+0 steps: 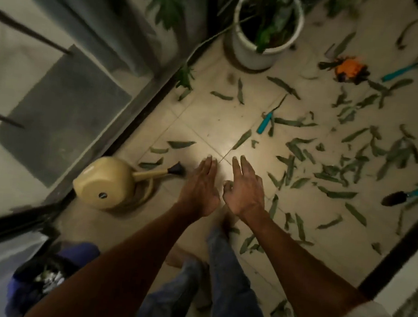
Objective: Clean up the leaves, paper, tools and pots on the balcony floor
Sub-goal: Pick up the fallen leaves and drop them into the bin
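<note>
Leaves (pixel 348 168) strewn thick across the tiled floor (pixel 206 117), densest to the right, thinner toward the left. Teal-handled tools among them: one (pixel 265 122) mid-floor, another (pixel 402 69) farther off, a trowel (pixel 409 193) at the right edge. Orange thing (pixel 349 69) beyond, too blurred to name. White pot (pixel 267 32) with plant upright by the door track (pixel 130 126); yellow can (pixel 109 182) tipped on its side against that track. Bin (pixel 40 277) at lower left holding some scraps, so barely begun, by the look of it; nearly all left to gather. Left hand (pixel 200 185) and right hand (pixel 244 186) side by side over bare tile, fingers straight, gripping nothing. Clear tile ahead of hands; track hemming the left, dark ledge (pixel 398 240) the right.
</note>
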